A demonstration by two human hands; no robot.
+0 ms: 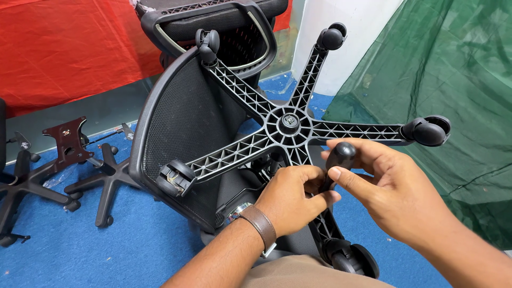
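Observation:
An upturned office chair shows its black five-arm star base (288, 125), with casters at the arm tips. My right hand (392, 189) grips a black round-headed tool handle (338, 160) just below the hub. My left hand (296, 198), with a brown watch strap on the wrist, closes around the handle's lower part beside the base arm that points toward me. The tool's tip is hidden behind my fingers. The chair's mesh backrest (176, 128) lies under the base at the left.
Two other black star bases (101, 184) stand on the blue floor at the left, one topped with a brown mounting plate (68, 140). Red cloth (64, 48) hangs at the back left, green netting (453, 80) at the right. Another chair (213, 21) stands behind.

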